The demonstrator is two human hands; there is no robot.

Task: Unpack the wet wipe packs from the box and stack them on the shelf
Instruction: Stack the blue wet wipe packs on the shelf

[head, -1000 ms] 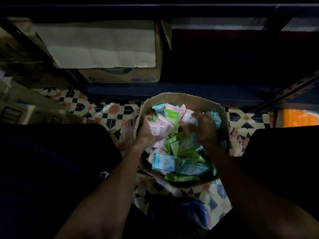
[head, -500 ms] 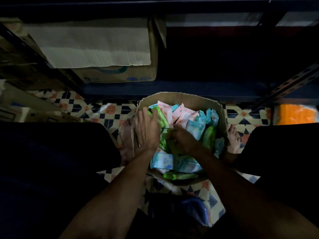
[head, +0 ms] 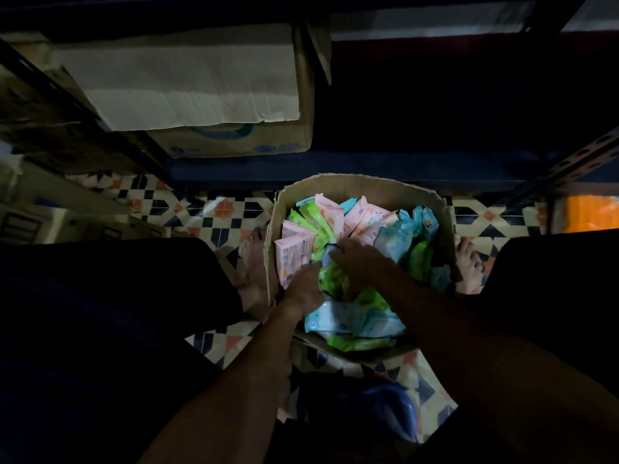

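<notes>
Box (head: 361,187) w/ pink, green, blue wipe packs (head: 351,321), L hand (head: 303,288) & R hand (head: 356,262) inside, grips unclear

1 floor box (head: 368,185) w/ pink, green, blue packs (head: 351,319), no. unclear; 1 carton (head: 234,142) on shelf (head: 402,165); 2 bare feet (head: 469,262)

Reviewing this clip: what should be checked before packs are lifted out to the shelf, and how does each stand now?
1. Hands in the box: ok; left hand and right hand are both inside it.
2. Grip on a pack: cannot tell; too dark where the hands meet the contents.
3. Packs left to move: ok; pink pack, green pack and blue pack lie among many.
4. Free space on the shelf beside the carton: cannot tell; too dark.
</notes>
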